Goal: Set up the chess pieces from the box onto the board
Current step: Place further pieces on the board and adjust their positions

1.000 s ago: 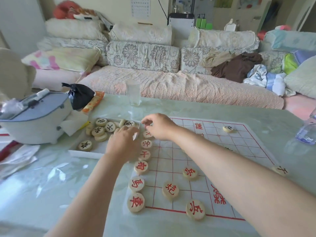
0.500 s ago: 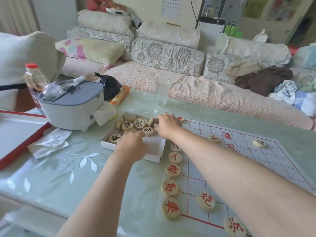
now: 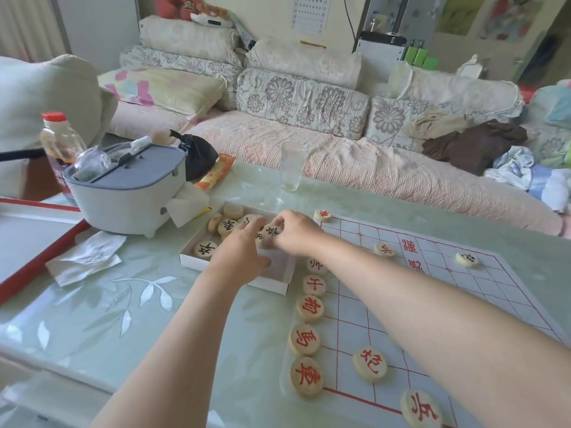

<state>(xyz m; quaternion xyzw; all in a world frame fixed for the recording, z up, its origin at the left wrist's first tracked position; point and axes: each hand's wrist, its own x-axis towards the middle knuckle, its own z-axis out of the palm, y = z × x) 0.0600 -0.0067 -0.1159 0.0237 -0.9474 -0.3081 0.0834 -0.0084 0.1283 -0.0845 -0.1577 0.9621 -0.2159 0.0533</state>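
Right hand (image 3: 298, 233) pinches 1 black-marked piece (image 3: 269, 234) over the box (image 3: 272, 285), likely bound for the board (image 3: 500, 273); left hand (image 3: 239, 257), fingers straight, touches others.

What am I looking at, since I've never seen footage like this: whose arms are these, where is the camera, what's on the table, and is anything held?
There is no machine here. These are a person's two bare arms, filmed by one wide-angle camera worn on their head, looking forward and down. On the pale green table lies a chess board with a red grid, and beside it a shallow white box of round wooden pieces. Several red-marked pieces stand in a column along the board's left edge. Both hands reach into the box. The right hand pinches a black-marked piece. The left hand has its fingers among the other pieces, and whether it grips one is hidden. A drinking glass and a grey-lidded container stand further back.
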